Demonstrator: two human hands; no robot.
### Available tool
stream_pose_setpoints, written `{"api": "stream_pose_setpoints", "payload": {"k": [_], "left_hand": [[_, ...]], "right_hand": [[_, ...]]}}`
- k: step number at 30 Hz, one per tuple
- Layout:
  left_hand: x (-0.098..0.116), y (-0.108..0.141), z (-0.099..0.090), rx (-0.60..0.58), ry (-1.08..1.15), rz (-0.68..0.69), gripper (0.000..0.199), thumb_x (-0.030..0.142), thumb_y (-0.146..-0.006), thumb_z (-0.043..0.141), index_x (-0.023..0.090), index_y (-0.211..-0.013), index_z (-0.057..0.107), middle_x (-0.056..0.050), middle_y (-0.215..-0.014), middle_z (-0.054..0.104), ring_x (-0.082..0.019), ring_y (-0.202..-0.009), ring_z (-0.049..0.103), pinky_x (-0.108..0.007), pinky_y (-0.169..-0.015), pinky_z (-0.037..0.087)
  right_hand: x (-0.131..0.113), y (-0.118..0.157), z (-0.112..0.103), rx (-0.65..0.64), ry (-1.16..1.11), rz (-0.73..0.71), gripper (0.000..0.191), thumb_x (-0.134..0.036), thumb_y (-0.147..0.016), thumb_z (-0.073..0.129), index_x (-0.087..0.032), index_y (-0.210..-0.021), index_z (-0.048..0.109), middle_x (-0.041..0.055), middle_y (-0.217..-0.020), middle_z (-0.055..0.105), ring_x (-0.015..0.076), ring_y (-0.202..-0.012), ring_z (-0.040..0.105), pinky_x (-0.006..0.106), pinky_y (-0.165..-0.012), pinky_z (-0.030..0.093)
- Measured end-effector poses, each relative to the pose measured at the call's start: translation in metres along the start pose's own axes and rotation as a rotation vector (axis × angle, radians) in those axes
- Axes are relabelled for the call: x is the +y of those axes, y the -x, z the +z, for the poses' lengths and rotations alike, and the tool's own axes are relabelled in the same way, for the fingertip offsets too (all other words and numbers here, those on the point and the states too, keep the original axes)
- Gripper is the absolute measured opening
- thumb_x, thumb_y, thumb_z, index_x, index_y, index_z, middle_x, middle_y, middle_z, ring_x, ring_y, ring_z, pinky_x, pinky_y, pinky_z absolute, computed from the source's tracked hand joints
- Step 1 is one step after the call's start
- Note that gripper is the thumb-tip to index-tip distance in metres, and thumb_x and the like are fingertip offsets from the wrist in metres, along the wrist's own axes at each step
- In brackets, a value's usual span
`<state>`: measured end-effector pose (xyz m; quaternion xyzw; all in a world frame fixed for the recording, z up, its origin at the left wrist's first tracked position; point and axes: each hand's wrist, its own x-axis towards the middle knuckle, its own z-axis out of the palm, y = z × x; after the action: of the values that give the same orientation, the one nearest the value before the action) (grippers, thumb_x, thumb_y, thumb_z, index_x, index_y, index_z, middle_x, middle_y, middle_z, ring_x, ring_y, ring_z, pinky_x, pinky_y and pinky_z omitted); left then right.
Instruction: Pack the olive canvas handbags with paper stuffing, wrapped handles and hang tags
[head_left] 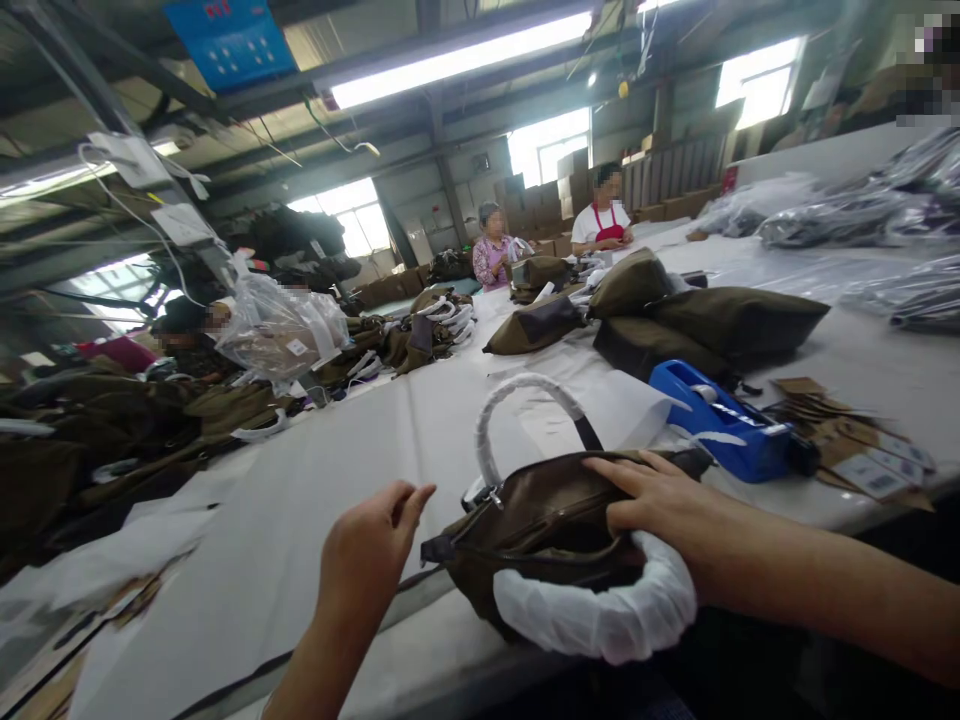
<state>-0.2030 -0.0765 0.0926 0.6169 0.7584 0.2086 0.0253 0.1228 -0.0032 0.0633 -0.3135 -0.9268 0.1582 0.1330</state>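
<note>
Hands apart: left hand (367, 545) up off the bag, nothing visible in it, fingers loosely bent, fingertips close; cannot tell if they meet. Right hand (664, 505) lies over the right end of a brown bag (476, 590), forefinger along the far rim, thumb at the mouth; cannot tell how firmly it grips.

Bag sits between the hands, at the near table edge. Long axis runs crosswise from just beside the left hand to under the right, right end a bit farther off. Left end tab points toward the left hand; mouth gapes upward, zipper pull (496, 496) at its left side. Near handle (600, 615), wrapped white, curves below the right hand; far handle (491, 425), also wrapped, arches up beyond it, between both hands.

White table (360, 460) under all this. Right of the right hand and slightly beyond: blue tape dispenser (720, 420), then brown tags (862, 450). Farther past the right hand, stacked bags (697, 310); far left of the left hand, a dark bag heap (112, 430). Beyond both hands, two co-workers, one in a patterned top (491, 255), one in a red apron (607, 230). Farthest back, bright windows (551, 145).
</note>
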Motion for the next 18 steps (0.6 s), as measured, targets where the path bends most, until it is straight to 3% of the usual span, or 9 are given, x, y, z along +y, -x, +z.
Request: {"api": "stream_pose_setpoints", "payload": {"k": [2, 4, 7, 9, 12, 14, 16, 18], "left_hand": [[0.031, -0.002, -0.004, -0.071, 0.049, 0.302, 0.025, 0.042, -0.099, 0.054, 0.026, -0.094, 0.073, -0.004, -0.091, 0.077, -0.02, -0.082, 0.072, -0.026, -0.075, 0.049], [0.059, -0.008, 0.007, -0.307, 0.037, 0.568, 0.019, 0.031, -0.099, 0.055, 0.028, -0.107, 0.072, -0.004, -0.113, 0.076, -0.02, -0.094, 0.073, -0.024, -0.079, 0.051], [0.084, -0.021, 0.036, -0.509, -0.242, 0.7, 0.016, 0.02, -0.092, 0.063, 0.022, -0.105, 0.072, -0.008, -0.112, 0.075, -0.024, -0.091, 0.074, -0.029, -0.073, 0.055], [0.086, -0.027, 0.051, -0.514, -0.38, 0.726, 0.012, 0.018, -0.09, 0.065, 0.017, -0.101, 0.071, -0.01, -0.1, 0.075, -0.027, -0.086, 0.074, -0.032, -0.07, 0.056], [0.079, -0.028, 0.06, -0.445, -0.389, 0.804, 0.006, 0.016, -0.092, 0.064, 0.017, -0.095, 0.069, -0.007, -0.093, 0.074, -0.025, -0.083, 0.072, -0.032, -0.07, 0.057], [0.073, -0.026, 0.059, -0.415, -0.373, 0.827, 0.006, 0.017, -0.094, 0.063, 0.019, -0.09, 0.067, -0.005, -0.092, 0.073, -0.022, -0.081, 0.071, -0.031, -0.069, 0.056], [0.07, -0.023, 0.058, -0.398, -0.36, 0.829, 0.008, 0.019, -0.095, 0.063, 0.019, -0.088, 0.066, -0.004, -0.092, 0.072, -0.021, -0.081, 0.07, -0.029, -0.068, 0.055], [0.07, -0.021, 0.058, -0.379, -0.339, 0.832, 0.008, 0.018, -0.095, 0.061, 0.019, -0.088, 0.065, -0.003, -0.092, 0.071, -0.02, -0.082, 0.069, -0.029, -0.067, 0.054]], "right_hand": [[-0.003, -0.004, 0.001, -0.013, 0.014, 0.003, 0.015, -0.02, -0.073, 0.071, -0.025, -0.085, 0.078, 0.0134, -0.149, 0.055, 0.0407, -0.137, 0.049, 0.065, -0.116, 0.029], [-0.007, -0.008, 0.002, -0.057, 0.034, 0.03, 0.017, -0.019, -0.071, 0.071, -0.024, -0.086, 0.078, 0.0162, -0.148, 0.056, 0.0424, -0.136, 0.05, 0.068, -0.115, 0.028], [-0.007, -0.005, 0.001, -0.094, 0.028, 0.048, 0.021, -0.018, -0.069, 0.07, -0.023, -0.088, 0.078, 0.0189, -0.15, 0.053, 0.0448, -0.138, 0.048, 0.071, -0.114, 0.026], [0.0, 0.004, -0.006, -0.106, -0.028, 0.008, 0.035, -0.014, -0.07, 0.068, -0.027, -0.101, 0.078, 0.0145, -0.156, 0.047, 0.0429, -0.144, 0.042, 0.069, -0.116, 0.028], [0.023, 0.021, -0.026, -0.174, -0.184, -0.047, 0.058, -0.011, -0.078, 0.064, -0.039, -0.129, 0.068, 0.002, -0.161, 0.04, 0.0348, -0.147, 0.038, 0.056, -0.118, 0.035], [0.04, 0.026, -0.038, -0.182, -0.332, -0.021, 0.05, -0.019, -0.088, 0.061, -0.041, -0.132, 0.066, -0.0027, -0.161, 0.04, 0.0304, -0.146, 0.041, 0.047, -0.118, 0.039], [0.052, 0.022, -0.041, -0.086, -0.477, 0.029, 0.034, -0.029, -0.096, 0.056, -0.037, -0.126, 0.07, -0.0021, -0.16, 0.043, 0.0287, -0.144, 0.045, 0.041, -0.114, 0.044], [0.055, 0.01, -0.033, 0.047, -0.478, 0.061, 0.032, -0.035, -0.099, 0.052, -0.032, -0.125, 0.071, 0.0027, -0.155, 0.051, 0.0288, -0.139, 0.051, 0.039, -0.11, 0.049]]}}
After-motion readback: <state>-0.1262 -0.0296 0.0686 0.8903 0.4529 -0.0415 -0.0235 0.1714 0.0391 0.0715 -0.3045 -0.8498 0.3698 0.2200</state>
